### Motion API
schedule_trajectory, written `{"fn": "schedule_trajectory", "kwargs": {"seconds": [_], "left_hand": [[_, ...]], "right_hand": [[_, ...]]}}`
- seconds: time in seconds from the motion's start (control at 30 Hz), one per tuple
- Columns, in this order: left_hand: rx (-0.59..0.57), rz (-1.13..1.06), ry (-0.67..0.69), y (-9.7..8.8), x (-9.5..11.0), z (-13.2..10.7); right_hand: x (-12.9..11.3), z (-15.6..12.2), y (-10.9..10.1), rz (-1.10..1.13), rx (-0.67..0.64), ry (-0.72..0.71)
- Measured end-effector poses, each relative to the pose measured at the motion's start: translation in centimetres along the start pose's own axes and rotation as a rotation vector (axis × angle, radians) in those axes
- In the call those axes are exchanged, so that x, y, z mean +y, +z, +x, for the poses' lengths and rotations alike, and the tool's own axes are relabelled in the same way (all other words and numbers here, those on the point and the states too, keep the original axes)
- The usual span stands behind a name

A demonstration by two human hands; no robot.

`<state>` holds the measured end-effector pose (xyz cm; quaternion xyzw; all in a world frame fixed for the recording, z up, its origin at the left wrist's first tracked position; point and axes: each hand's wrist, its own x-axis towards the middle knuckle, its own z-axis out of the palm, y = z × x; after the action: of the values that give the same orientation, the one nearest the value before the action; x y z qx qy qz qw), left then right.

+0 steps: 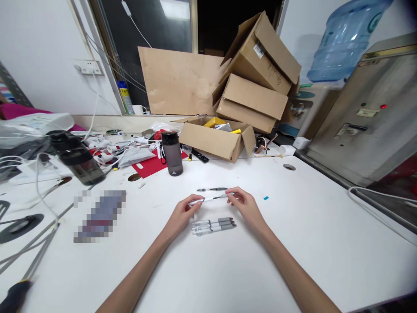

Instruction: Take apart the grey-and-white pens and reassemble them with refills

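Pen point(210, 199) held level just above the white table point(293, 243), spanning the gap between both hands; left hand point(184, 214) pinches the pale end between thumb and fingertips; right hand point(243, 204) pinches the grey end the same way; both grips are pressed together on the pen, with the forearms converging from the near edge of the table.

Three grey-capped pens point(213, 226) lie side by side on the table directly below the held pen, between the two wrists, touching one another; a single dark pen point(211, 189) lies just beyond the hands, parallel to the held one; a small blue scrap point(266, 198) lies near the right hand.

Open room: the table surface is bare to the right of the right hand as far as the table's right edge, where a white cable point(374, 204) runs; the near surface on both sides of the forearms is bare.

Containers: a smoke-grey bottle point(172, 153) with a black lid stands upright beyond the pens, contents not discernible; a larger dark bottle point(78, 157) stands at the left among cables; an open cardboard box point(215, 141) behind the bottle holds yellow items and a silver packet; two further cardboard boxes point(257, 78) are stacked behind it, tilted; a blue water jug point(345, 39) sits at the upper right.
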<state>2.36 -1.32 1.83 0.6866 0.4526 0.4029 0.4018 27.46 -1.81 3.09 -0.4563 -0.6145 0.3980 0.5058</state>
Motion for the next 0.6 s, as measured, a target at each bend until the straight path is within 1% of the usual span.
{"fn": "schedule_trajectory", "kwargs": {"seconds": [0.2, 0.43, 0.5, 0.6], "left_hand": [[-0.054, -0.003, 0.010, 0.2, 0.1, 0.0], [-0.082, -0.001, 0.003, 0.2, 0.3, -0.3], [-0.093, -0.004, -0.001, 0.3, 0.4, -0.3], [-0.148, -0.024, -0.006, 0.3, 0.7, -0.4]], "right_hand": [[0.3, -0.4, 1.1, -0.021, -0.044, -0.017], [0.4, -0.5, 1.3, -0.018, -0.055, -0.007], [0.3, -0.5, 1.3, -0.009, -0.059, 0.006], [0.3, -0.7, 1.4, 0.031, -0.076, 0.052]]}}
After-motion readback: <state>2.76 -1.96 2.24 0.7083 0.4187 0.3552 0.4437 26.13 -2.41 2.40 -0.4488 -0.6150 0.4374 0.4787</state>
